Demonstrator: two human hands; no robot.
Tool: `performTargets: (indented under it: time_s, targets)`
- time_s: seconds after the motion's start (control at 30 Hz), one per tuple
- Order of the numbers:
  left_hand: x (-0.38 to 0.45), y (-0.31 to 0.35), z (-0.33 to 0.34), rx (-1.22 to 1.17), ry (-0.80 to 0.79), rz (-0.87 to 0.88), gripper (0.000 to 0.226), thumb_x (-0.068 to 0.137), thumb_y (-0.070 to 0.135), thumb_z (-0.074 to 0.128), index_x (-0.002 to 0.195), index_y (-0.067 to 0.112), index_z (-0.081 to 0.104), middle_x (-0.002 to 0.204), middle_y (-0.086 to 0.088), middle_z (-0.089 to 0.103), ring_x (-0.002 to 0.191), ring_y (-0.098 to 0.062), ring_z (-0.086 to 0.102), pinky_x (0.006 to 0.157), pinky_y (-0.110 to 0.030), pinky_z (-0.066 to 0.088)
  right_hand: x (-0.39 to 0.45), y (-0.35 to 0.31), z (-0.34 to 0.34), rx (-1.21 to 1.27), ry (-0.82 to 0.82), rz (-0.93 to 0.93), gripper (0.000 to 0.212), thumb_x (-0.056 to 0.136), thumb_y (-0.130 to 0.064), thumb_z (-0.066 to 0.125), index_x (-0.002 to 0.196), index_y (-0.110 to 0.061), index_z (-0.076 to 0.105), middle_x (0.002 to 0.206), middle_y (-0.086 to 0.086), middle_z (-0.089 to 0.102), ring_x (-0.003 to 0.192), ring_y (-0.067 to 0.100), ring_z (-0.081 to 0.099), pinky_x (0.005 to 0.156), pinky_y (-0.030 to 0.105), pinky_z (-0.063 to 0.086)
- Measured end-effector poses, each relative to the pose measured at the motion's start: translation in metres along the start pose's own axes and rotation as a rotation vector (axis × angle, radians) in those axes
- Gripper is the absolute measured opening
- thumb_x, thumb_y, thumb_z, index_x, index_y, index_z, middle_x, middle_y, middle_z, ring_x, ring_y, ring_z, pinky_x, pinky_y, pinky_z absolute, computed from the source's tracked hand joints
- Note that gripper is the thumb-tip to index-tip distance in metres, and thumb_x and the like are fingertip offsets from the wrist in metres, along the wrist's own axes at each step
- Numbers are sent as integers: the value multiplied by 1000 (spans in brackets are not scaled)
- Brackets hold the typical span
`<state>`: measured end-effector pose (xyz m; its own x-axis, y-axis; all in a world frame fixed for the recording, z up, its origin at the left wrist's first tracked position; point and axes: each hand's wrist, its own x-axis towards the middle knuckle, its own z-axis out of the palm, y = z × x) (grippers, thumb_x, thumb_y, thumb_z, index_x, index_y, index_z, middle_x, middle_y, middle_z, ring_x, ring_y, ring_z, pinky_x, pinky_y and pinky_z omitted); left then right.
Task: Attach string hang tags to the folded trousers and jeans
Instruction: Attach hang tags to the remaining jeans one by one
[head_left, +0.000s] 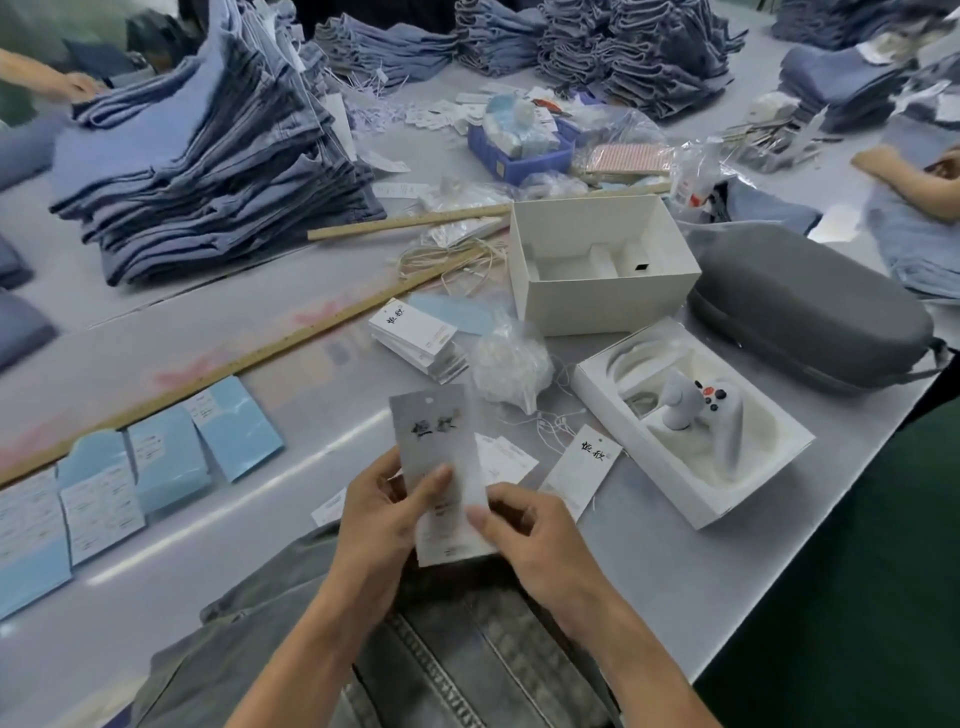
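Note:
Both hands hold a white hang tag with black brush lettering upright over grey jeans lying at the table's near edge. My left hand grips the tag's left side, thumb across its face. My right hand pinches the tag's lower right edge. A stack of matching tags sits farther back, one loose tag lies to the right, and thin white strings are scattered beside a crumpled plastic bag.
Blue label cards line the left along a long wooden ruler. An open white box, a tray with a white controller and a grey case stand on the right. Tall folded jeans stacks fill the back. Other people's arms reach in at both sides.

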<state>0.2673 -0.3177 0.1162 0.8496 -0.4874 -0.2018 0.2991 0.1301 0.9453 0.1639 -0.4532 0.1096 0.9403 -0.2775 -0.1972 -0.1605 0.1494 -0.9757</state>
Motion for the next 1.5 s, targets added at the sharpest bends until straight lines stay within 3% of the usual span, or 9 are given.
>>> performTargets:
  time_s: [0.1,0.2,0.3,0.53,0.7,0.8,0.93,1.2,1.5]
  targets:
    - [7,-13,1,-23,164,-33,26,83,23,74,109,21,74,104,-10,78,90,-31,75,69,-40,61,22,35,-36,-9,501,-3,13,97,-18,65,92,-25,74,80,2,73,71,14,68,71,33,58]
    - [10,-23,4,59,147,-37,21,92,20,70,112,25,71,102,-5,79,87,-28,76,65,-39,61,29,84,-86,-383,885,260,12,97,-13,58,97,-21,67,102,3,70,93,22,64,82,37,52]
    - [14,-26,1,62,162,-38,20,95,16,68,112,28,70,102,-3,79,84,-25,76,61,-34,61,28,124,-114,-815,765,450,19,96,-31,59,111,-19,64,120,5,60,114,29,52,90,37,44]
    - [17,-29,1,85,157,-64,19,97,17,66,112,28,68,101,-3,79,81,-24,76,58,-36,60,44,135,-111,-1077,684,464,16,103,-31,52,103,-17,61,117,4,55,115,27,49,93,39,40]
    - [17,-28,2,88,150,-59,16,100,16,62,114,21,68,101,-4,78,84,-24,76,63,-33,60,32,111,-112,-781,721,279,12,99,-13,57,86,-12,57,84,2,64,85,27,62,70,37,48]
    - [15,-25,4,78,162,-60,16,103,20,57,108,19,72,98,-5,78,82,-23,75,63,-30,59,13,79,-106,-731,741,99,15,92,-12,66,83,-21,59,73,-9,65,70,6,62,58,21,43]
    - [12,-19,4,41,182,-66,24,103,26,56,95,20,77,95,-11,78,80,-28,74,66,-40,61,-4,18,-95,-566,650,-130,20,89,-7,72,94,-26,69,79,-11,72,78,0,66,67,4,46]
    - [-13,-2,2,35,230,81,23,100,22,64,108,44,65,103,-2,78,89,-24,76,64,-42,63,-22,-71,-46,103,207,-187,32,73,-27,84,103,-17,81,102,13,77,94,19,74,86,21,56]
    - [-61,25,-27,75,312,181,24,102,44,54,93,23,62,96,1,76,85,-14,73,67,-23,56,-10,-73,24,-56,61,-514,25,78,-5,74,95,-22,81,90,3,79,84,20,76,80,20,58]
